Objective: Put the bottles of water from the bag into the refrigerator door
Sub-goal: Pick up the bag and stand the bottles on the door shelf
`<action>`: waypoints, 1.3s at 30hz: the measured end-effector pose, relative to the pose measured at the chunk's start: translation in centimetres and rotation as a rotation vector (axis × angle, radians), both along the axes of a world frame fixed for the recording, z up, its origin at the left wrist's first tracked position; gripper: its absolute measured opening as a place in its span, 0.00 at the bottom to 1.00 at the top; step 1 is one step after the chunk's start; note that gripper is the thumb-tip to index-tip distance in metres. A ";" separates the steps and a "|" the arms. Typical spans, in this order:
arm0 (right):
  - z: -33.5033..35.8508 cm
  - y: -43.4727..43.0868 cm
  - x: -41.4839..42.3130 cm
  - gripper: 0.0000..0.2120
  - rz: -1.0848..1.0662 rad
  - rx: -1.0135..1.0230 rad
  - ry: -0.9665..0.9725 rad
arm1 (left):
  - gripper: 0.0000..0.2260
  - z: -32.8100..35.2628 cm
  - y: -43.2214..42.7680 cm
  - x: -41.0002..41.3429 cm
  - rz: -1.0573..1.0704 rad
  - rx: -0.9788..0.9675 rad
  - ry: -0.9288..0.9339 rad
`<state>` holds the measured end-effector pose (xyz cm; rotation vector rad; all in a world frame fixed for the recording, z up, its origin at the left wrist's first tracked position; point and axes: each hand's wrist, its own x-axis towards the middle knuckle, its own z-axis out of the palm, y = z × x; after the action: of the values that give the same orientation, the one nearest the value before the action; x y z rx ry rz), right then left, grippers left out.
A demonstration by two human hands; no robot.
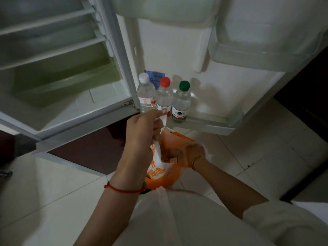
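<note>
An orange and white plastic bag [159,172] hangs in front of me above the floor. My left hand [143,128] is shut on the bag's white handle and holds it up. My right hand [190,154] is plunged into the bag's mouth; its fingers are hidden, so what it holds cannot be seen. Three water bottles stand upright side by side in the lowest shelf [211,124] of the open refrigerator door: a white-capped bottle [145,94], a red-capped bottle [165,96] and a green-capped bottle [181,102].
The refrigerator's open compartment [58,71] with shelves and a greenish drawer is at left. Upper door bins [257,52] jut out above the bottles. To the right of the bottles the lowest door shelf holds nothing. Pale floor tiles [248,157] lie below.
</note>
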<state>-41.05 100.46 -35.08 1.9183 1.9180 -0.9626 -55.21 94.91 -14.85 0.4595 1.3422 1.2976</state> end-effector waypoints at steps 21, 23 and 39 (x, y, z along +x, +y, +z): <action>6.3 -0.5 -2.4 0.12 0.011 0.454 0.077 | 0.10 0.3 1.0 -2.6 -0.050 -0.006 -0.085; 7.7 -1.0 -2.3 0.10 -0.026 0.563 0.042 | 0.09 0.4 1.2 -2.4 -0.043 -0.025 -0.118; 19.6 -1.6 1.8 0.11 -0.407 1.148 0.261 | 0.10 -0.3 2.1 -1.8 -0.170 -0.066 -0.119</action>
<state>-39.28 98.91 -15.48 2.9733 2.5961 -0.0854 -57.00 97.02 -15.20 0.4345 1.2164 1.1195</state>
